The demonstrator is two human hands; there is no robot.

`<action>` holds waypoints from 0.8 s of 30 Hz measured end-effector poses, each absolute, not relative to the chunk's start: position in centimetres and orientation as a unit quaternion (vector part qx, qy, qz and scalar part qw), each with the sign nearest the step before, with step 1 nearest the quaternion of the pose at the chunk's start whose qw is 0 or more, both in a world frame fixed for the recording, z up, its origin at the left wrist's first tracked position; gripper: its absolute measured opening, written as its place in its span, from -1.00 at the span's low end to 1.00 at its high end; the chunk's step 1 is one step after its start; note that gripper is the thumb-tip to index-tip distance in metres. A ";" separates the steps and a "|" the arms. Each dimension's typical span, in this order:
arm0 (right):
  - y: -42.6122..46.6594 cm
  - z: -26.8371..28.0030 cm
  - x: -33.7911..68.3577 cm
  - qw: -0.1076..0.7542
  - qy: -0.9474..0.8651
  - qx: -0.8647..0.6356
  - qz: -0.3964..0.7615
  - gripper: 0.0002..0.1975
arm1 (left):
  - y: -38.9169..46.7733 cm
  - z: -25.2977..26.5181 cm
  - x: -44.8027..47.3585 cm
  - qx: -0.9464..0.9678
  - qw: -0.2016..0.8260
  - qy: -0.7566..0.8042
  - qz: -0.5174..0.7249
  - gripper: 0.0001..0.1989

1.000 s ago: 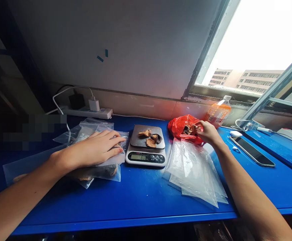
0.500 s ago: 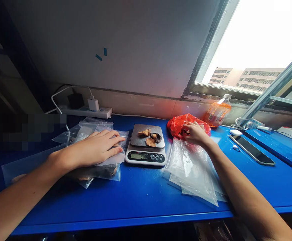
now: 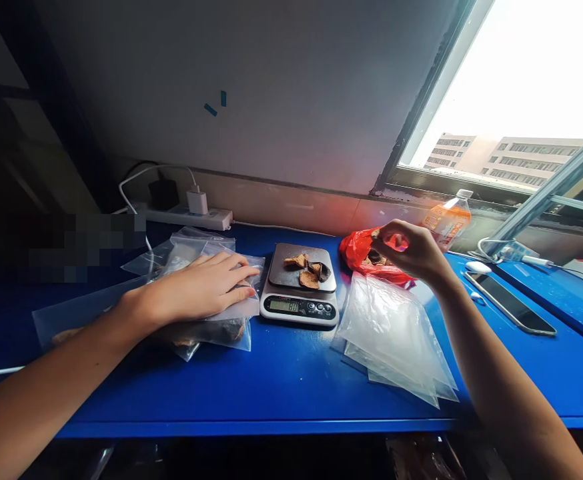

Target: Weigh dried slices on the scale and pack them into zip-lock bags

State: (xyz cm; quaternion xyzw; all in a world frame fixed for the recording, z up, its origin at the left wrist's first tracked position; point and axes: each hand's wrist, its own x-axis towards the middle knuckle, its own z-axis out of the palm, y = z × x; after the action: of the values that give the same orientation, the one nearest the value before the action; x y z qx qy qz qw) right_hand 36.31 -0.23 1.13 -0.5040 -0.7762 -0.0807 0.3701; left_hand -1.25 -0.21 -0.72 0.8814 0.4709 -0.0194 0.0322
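My left hand [image 3: 211, 287] lies flat with its fingers spread on a pile of clear zip bags [image 3: 239, 333], some with brown dried pieces inside. A white kitchen scale [image 3: 299, 311] stands between my hands, its display reading about 80. On its metal plate rest several brown dried pieces [image 3: 309, 279], curled like peel. My right hand [image 3: 411, 248] is raised over an open red plastic bag [image 3: 354, 250] of similar pieces, thumb and fingers pinched together. Something small shows at the fingertips, too little to name. Flat clear bags [image 3: 391, 333] lie stacked before the red bag.
An orange drink bottle [image 3: 447, 220] stands behind my right hand. Farther right are a phone [image 3: 511, 303], a white earbud case [image 3: 478, 267] and a loose earbud [image 3: 477, 298]. A power strip [image 3: 211, 217] with a white charger [image 3: 197, 201] sits along the wall.
My right hand has come up out of the red bag, its fingers now pinched. The left hand stays on the bags. The whole view has shifted slightly.
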 end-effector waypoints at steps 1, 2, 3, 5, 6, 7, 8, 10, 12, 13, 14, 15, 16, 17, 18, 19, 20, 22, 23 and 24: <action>0.0 1.3 35.1 0.350 -0.793 -0.493 -0.078 -0.91 | -0.2 -0.8 -1.2 0.881 0.032 0.471 -0.020 -0.47; 0.3 1.3 33.8 0.323 -0.811 -0.483 -0.071 -0.93 | -0.2 -0.8 -1.2 0.881 0.032 0.471 -0.019 -0.47; 0.8 1.1 32.5 0.295 -0.826 -0.476 -0.063 -0.92 | -0.1 -0.8 -1.3 0.882 0.032 0.470 -0.018 -0.47; 2.0 0.5 30.3 0.246 -0.845 -0.473 -0.044 -0.90 | -0.1 -0.9 -1.3 0.884 0.032 0.466 -0.012 -0.48; 2.5 0.2 29.5 0.230 -0.848 -0.477 -0.029 -0.89 | -0.2 -0.8 -1.3 0.886 0.031 0.462 -0.009 -0.48; 2.8 -0.1 28.9 0.220 -0.848 -0.482 -0.010 -0.88 | -0.2 -0.8 -1.3 0.888 0.029 0.459 -0.006 -0.48; 3.0 -0.3 28.7 0.216 -0.846 -0.488 0.011 -0.87 | -0.3 -0.8 -1.3 0.889 0.027 0.457 -0.004 -0.49; 3.0 -0.5 28.9 0.222 -0.841 -0.492 0.044 -0.84 | -0.4 -0.8 -1.3 0.890 0.022 0.455 -0.003 -0.51; 2.4 -0.4 29.8 0.246 -0.834 -0.491 0.054 -0.83 | -0.5 -0.8 -1.3 0.890 0.019 0.455 0.000 -0.51; 2.0 -0.3 30.5 0.263 -0.829 -0.491 0.050 -0.82 | -0.5 -0.8 -1.3 0.890 0.019 0.455 0.002 -0.51; 1.6 -0.1 31.2 0.278 -0.823 -0.493 0.043 -0.82 | -0.5 -0.8 -1.3 0.890 0.019 0.456 0.003 -0.51; 1.2 0.0 31.9 0.288 -0.816 -0.499 0.033 -0.81 | -0.4 -0.8 -1.2 0.889 0.019 0.457 0.003 -0.50; 0.9 0.2 32.6 0.289 -0.810 -0.509 0.022 -0.81 | -0.4 -0.8 -1.2 0.888 0.021 0.460 0.002 -0.50; 0.5 0.3 33.3 0.274 -0.807 -0.524 0.011 -0.81 | -0.4 -0.8 -1.2 0.886 0.024 0.463 0.000 -0.49; 0.2 0.5 33.9 0.245 -0.805 -0.541 0.004 -0.82 | -0.3 -0.8 -1.2 0.884 0.027 0.466 -0.002 -0.48; -0.1 0.6 34.4 0.202 -0.805 -0.558 0.004 -0.82 | -0.3 -0.8 -1.2 0.883 0.030 0.468 -0.004 -0.48; -0.4 0.7 34.9 0.150 -0.805 -0.575 0.009 -0.83 | -0.2 -0.8 -1.2 0.883 0.032 0.468 -0.004 -0.48; -0.8 0.7 35.6 0.049 -0.800 -0.598 0.028 -0.83 | -0.1 -0.9 -1.2 0.885 0.032 0.464 0.000 -0.48; -1.0 0.5 35.8 0.013 -0.794 -0.606 0.033 -0.83 | 0.0 -1.0 -1.3 0.887 0.031 0.462 0.003 -0.48; -1.2 0.3 35.9 -0.011 -0.786 -0.618 0.029 -0.83 | 0.1 -1.1 -1.4 0.887 0.029 0.460 0.005 -0.48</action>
State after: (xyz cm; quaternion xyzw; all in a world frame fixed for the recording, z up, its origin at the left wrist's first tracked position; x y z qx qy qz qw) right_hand 35.93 -1.16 0.34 -0.6178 -0.7857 0.0289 -0.0110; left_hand -1.35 0.08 -1.07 0.8872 0.4603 0.0048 0.0293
